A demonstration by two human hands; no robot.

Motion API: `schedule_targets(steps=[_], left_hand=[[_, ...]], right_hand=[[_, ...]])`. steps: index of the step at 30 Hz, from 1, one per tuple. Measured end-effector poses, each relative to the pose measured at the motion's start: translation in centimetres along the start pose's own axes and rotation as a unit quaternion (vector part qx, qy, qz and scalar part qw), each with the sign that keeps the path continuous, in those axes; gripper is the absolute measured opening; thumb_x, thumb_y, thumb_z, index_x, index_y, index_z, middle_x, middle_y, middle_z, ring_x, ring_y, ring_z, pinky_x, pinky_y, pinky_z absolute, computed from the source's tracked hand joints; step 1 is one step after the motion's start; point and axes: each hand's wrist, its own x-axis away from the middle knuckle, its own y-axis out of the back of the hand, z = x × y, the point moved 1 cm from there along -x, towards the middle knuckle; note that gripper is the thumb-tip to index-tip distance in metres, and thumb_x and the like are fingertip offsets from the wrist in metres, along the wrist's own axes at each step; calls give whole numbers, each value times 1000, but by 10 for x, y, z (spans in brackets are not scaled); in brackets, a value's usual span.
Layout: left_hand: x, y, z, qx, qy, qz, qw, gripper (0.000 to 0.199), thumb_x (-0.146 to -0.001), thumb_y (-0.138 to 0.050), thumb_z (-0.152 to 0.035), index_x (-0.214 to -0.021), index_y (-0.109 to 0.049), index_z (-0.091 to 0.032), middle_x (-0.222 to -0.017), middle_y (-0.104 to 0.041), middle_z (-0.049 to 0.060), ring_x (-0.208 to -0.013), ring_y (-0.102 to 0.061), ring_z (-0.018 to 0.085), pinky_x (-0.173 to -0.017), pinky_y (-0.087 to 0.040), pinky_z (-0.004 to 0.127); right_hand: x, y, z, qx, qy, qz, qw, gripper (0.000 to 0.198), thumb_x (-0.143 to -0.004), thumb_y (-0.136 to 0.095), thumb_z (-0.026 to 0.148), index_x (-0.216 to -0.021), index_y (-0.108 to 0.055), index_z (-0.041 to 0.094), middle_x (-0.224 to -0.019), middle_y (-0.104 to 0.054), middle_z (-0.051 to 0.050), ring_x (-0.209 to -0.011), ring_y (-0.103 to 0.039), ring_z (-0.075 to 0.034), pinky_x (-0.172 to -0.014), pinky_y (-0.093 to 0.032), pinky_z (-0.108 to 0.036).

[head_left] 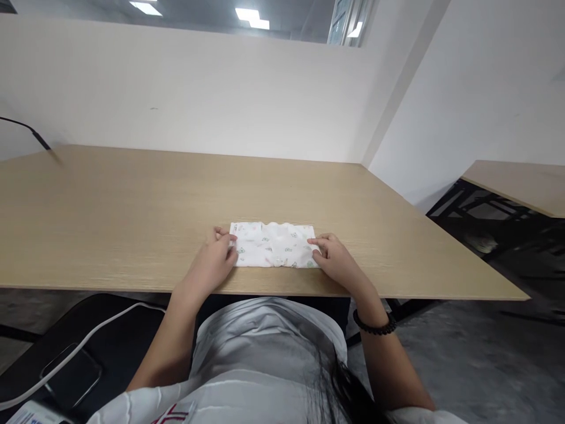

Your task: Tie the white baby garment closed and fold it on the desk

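A white cloth (274, 246) with a small scattered print lies folded into a long flat strip near the table's front edge. Its middle is slightly wrinkled, and its upper edge is wavy there. At the strip's left end, my left hand (214, 259) is curled, with thumb and index fingertip on the cloth's short edge. My right hand (338, 262) holds the opposite short edge in much the same way, its index fingertip lying on top of the fabric. The undersides of both ends are hidden.
The wooden table (154, 200) reaches back to a white wall (198, 88). A thin black stalk (40, 139) stands at the far left. Below left are a black chair (115, 335) and a white cable (88, 338). Another table (525, 182) stands at right.
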Motion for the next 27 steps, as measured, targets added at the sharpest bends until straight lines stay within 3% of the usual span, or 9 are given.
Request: schedule_targets(steps=[3, 5, 7, 10, 14, 17, 22, 27], left_hand=[[9, -9, -19, -49, -63, -56, 995, 47, -94, -44, -35, -135, -51, -13, -149, -35, 23, -132, -45, 38, -104, -42, 52], [16, -18, -31, -61, -141, -30, 988, 60, -97, -41, -45, -149, -35, -15, -160, -21, 20, -146, -26, 37, -113, -32, 53], [21, -25, -38, -72, -187, 37, 979, 65, -100, -34, -50, -155, -24, -17, -164, -18, 15, -151, -15, 32, -119, -23, 51], [25, -27, -34, -92, -175, 105, 975, 63, -102, -25, -48, -157, -20, -18, -163, -22, 13, -151, -15, 27, -121, -18, 47], [28, -13, -14, -109, -178, 125, 970, 60, -103, -23, -45, -155, -28, -17, -162, -25, 11, -150, -20, 24, -122, -19, 46], [31, -2, -6, -117, -197, 130, 965, 56, -104, -21, -43, -153, -34, -19, -160, -29, 11, -149, -24, 24, -122, -16, 50], [33, -8, -24, -111, -263, 118, 951, 66, -100, -30, -57, -157, -24, -25, -163, -23, 6, -151, -17, 26, -123, -14, 51], [47, -10, -33, -137, -195, 133, 962, 76, -93, -33, -71, -153, -34, -25, -161, -28, 9, -149, -23, 30, -120, -25, 49]], right_hand=[[5, -6, 15, 78, 34, -48, 995, 45, -93, -44, 27, -128, -62, 5, -135, -53, -25, -126, -50, -34, -105, -42, -49], [10, -12, 29, 116, 78, -53, 989, 53, -98, -39, 36, -140, -52, 7, -151, -40, -24, -139, -37, -36, -112, -34, -52], [16, -21, 40, 131, 114, -7, 985, 58, -101, -32, 42, -150, -40, 13, -159, -31, -17, -145, -30, -33, -116, -28, -52], [24, -27, 41, 140, 93, 59, 984, 60, -103, -23, 43, -155, -30, 14, -159, -32, -15, -146, -30, -29, -117, -25, -51], [27, -19, 30, 150, 36, 91, 984, 61, -103, -17, 40, -155, -29, 9, -159, -31, -16, -148, -27, -27, -118, -24, -51], [28, -13, 30, 171, 40, 94, 980, 60, -104, -15, 38, -155, -29, 11, -160, -29, -13, -149, -22, -28, -118, -17, -59], [37, -23, 54, 188, 120, 83, 971, 60, -104, -18, 41, -157, -23, 13, -162, -21, -8, -151, -16, -26, -120, -14, -57], [53, -22, 51, 210, 72, 90, 971, 59, -104, -18, 44, -157, -25, 17, -161, -26, -5, -148, -26, -25, -119, -23, -55]])
